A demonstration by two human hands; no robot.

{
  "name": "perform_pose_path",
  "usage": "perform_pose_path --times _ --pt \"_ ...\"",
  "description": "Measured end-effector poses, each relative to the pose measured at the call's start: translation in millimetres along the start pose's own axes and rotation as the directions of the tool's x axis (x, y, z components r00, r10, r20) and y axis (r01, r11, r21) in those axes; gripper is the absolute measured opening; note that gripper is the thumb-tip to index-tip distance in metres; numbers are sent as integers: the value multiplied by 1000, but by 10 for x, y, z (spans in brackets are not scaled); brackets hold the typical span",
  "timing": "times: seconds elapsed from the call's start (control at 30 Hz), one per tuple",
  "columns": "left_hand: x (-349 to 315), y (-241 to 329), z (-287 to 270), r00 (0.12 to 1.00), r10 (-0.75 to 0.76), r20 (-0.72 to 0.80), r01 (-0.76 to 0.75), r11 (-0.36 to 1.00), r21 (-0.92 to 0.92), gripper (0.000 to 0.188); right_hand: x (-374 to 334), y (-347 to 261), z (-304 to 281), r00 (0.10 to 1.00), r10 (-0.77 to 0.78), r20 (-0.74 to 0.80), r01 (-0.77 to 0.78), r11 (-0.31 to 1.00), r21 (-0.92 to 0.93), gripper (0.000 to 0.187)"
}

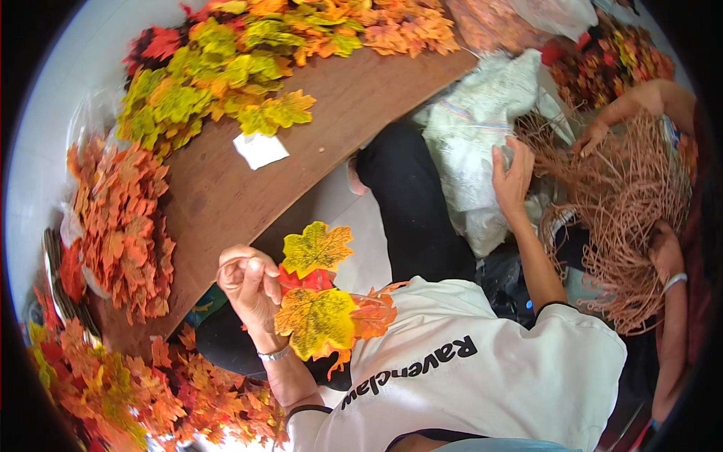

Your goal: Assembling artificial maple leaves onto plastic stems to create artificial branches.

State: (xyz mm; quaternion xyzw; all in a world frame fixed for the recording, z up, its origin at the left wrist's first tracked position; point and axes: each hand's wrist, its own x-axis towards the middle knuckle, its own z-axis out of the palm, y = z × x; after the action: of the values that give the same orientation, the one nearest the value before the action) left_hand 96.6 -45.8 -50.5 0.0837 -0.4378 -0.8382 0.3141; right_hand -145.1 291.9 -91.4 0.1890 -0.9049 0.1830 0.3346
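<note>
Above the board (248,188), left hand (248,286) fingers pinching leaves (316,301)

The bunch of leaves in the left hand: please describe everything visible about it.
The bunch of artificial maple leaves looks like thin fabric or plastic. Two yellow leaves with dark speckles face the camera, one above the other, with red and orange leaves between and behind them. The left hand pinches the bunch at its left side, holding it over the white shirt, below the brown board.
</note>
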Motion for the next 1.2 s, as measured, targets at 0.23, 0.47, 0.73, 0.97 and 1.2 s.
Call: perform_pose_path --times 0.23,0.47,0.73,0.97,1.2 --pt "4 -10 -12 988 -4 155 -10 996 87 12 -1424 -89 268 678 117 726 -557 727 403 46" --pt "70 -50 -30 970 1 242 -19 997 71 13 -1010 -65 -518 870 -104 482 -45 956 288 38" --pt "139 -18 -8 987 -12 161 -7 993 114 12 -1479 321 -1698 741 21 671 -2 1000 -28 29" --pt "203 -105 75 982 -68 177 54 995 83 12 -1622 1249 -2211 298 858 419 -939 342 -32 7" --pt "201 -135 23 983 -35 179 5 986 165 10 -1704 1468 -2047 476 695 539 -799 597 -65 9"
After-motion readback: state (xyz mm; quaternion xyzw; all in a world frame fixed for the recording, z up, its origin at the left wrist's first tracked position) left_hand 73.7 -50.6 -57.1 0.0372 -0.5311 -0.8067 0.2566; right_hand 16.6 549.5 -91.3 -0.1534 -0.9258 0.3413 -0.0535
